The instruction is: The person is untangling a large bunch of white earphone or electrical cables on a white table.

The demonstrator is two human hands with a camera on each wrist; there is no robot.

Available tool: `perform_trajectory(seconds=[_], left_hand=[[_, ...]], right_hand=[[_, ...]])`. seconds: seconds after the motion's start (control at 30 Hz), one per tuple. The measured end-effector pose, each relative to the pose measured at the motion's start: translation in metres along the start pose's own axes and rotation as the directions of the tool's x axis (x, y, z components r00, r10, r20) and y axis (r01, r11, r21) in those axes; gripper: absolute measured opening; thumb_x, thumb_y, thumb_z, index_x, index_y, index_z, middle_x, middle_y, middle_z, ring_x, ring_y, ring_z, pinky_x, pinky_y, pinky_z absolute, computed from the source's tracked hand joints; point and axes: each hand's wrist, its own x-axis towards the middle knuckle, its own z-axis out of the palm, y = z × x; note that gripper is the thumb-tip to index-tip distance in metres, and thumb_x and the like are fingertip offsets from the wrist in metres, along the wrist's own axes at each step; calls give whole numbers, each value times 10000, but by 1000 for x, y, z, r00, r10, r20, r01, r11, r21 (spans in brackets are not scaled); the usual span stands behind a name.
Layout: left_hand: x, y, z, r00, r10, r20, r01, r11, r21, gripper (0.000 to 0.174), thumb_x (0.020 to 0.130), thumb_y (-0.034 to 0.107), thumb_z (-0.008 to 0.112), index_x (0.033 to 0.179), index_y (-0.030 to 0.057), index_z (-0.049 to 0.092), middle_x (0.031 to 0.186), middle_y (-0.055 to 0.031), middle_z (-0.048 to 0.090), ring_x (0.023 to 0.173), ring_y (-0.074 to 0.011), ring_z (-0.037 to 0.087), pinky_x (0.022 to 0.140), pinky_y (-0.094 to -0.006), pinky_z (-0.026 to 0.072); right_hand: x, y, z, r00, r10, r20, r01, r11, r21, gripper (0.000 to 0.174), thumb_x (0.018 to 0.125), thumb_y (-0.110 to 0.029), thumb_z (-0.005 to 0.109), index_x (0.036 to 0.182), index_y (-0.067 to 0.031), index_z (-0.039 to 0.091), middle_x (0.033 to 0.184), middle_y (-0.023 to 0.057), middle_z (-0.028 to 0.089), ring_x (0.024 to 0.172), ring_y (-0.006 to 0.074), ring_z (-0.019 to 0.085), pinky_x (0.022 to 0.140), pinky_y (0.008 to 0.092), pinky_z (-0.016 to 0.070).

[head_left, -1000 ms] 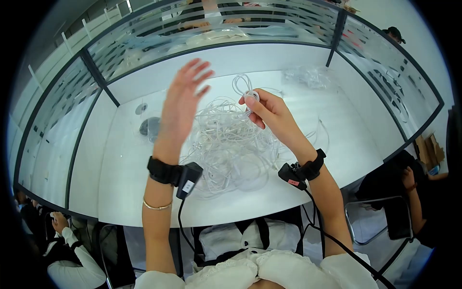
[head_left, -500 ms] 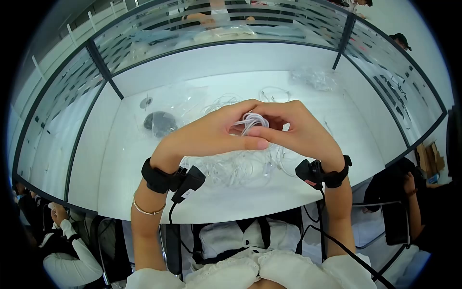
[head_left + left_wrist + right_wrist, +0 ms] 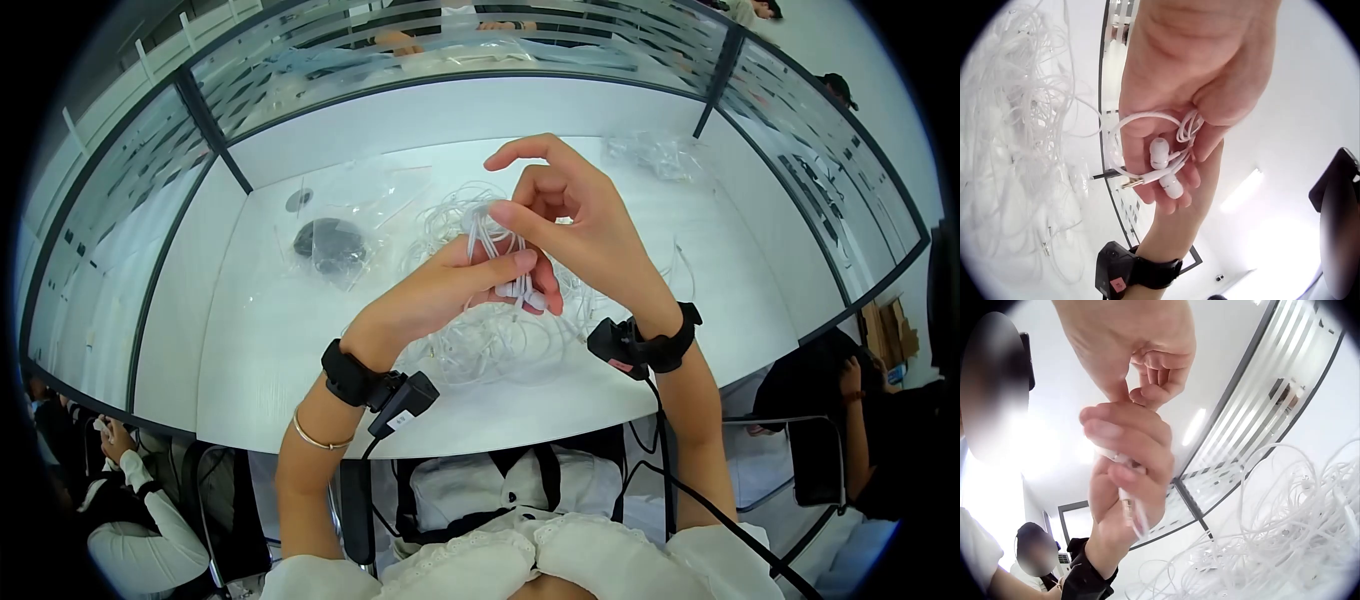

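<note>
White earphones with a looped cable (image 3: pixel 486 236) lie in the left hand (image 3: pixel 425 292), whose thumb presses across the strands. Two earbuds (image 3: pixel 533 298) hang at its fingertips. In the left wrist view, the earbuds (image 3: pixel 1159 153) and a gold-tipped plug (image 3: pixel 1132 183) show beside the curled fingers of the left hand (image 3: pixel 1204 62). The right hand (image 3: pixel 590 225) is just above, its thumb at the top of the loops, middle fingers bent and index finger raised. In the right wrist view, the right hand (image 3: pixel 1135 344) meets the left hand (image 3: pixel 1132 469), which hides the contact.
A tangled pile of white cables (image 3: pixel 490 345) lies on the white table (image 3: pixel 270 370) under the hands. A dark round object (image 3: pixel 331 246) in clear plastic is at the left, and clear bags (image 3: pixel 655 157) are at the back right. Low partitions (image 3: pixel 400 115) surround the table.
The left hand came down from its raised place to the earphones and now holds them. Both hands were close around the bundle; since then the right hand has risen and the earbuds have come into view.
</note>
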Motion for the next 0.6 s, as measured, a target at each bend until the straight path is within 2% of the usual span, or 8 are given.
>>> perform_trajectory(seconds=[0.1,0.13,0.23,0.27,0.33,0.47,0.5,0.6], left_hand=[[-4,-3,-4,999,16,-37,-20,993,-117,274,1007,321,483,976,68,582,842,-64,650,788,-144,626,709,-292,504],[-6,-6,-8,999,28,-43,-34,990,-139,273,1010,318,476,963,69,578,830,-67,649,775,-146,627,700,-295,505],[-10,-15,-20,967,121,-226,-145,985,-92,268,1013,296,462,923,66,567,832,-65,634,756,-150,601,678,-290,488],[-11,-17,-24,943,163,-291,-189,980,-64,268,1013,287,460,915,62,567,837,-60,628,751,-150,590,663,-286,477],[-15,-14,-43,898,228,-376,-264,963,-46,261,1016,264,452,913,55,570,912,-83,634,836,-160,607,727,-291,490],[-16,-15,-53,799,333,-502,-436,894,-102,249,1016,227,446,914,39,573,1117,-152,611,1050,-196,601,896,-302,482],[-15,-17,-54,835,318,-449,-426,890,-161,257,1011,233,451,912,34,581,1268,-168,557,1192,-222,539,1020,-333,419],[-12,-18,-42,830,360,-426,-403,915,-13,263,1007,251,457,916,51,600,1343,-127,522,1220,-225,503,1038,-349,392]], right_hand=[[2,8,4,999,-37,-34,40,994,98,240,910,-137,618,1130,-71,550,780,12,598,664,65,570,603,221,441],[2,10,3,999,-3,-40,7,996,94,241,915,-163,611,1131,-72,554,817,13,598,692,71,567,622,225,442],[6,25,-4,996,82,-34,-79,994,78,288,929,-265,581,1144,-74,570,930,10,588,758,90,543,656,230,438],[6,32,-7,993,114,-15,-112,990,81,290,928,-264,580,1146,-73,572,926,10,589,755,91,545,656,229,437],[7,43,-11,984,174,23,-176,981,87,294,926,-264,579,1149,-73,578,918,9,591,749,93,549,656,226,434],[9,57,-3,966,232,114,-244,964,108,341,933,-312,584,1163,-61,585,1017,38,624,871,121,582,768,267,456],[9,56,3,969,224,109,-235,966,105,362,935,-324,585,1177,-55,582,1046,53,624,905,135,583,796,278,456],[10,53,23,973,195,122,-210,970,119,425,937,-353,589,1224,-40,570,1126,97,620,990,171,583,864,305,455]])
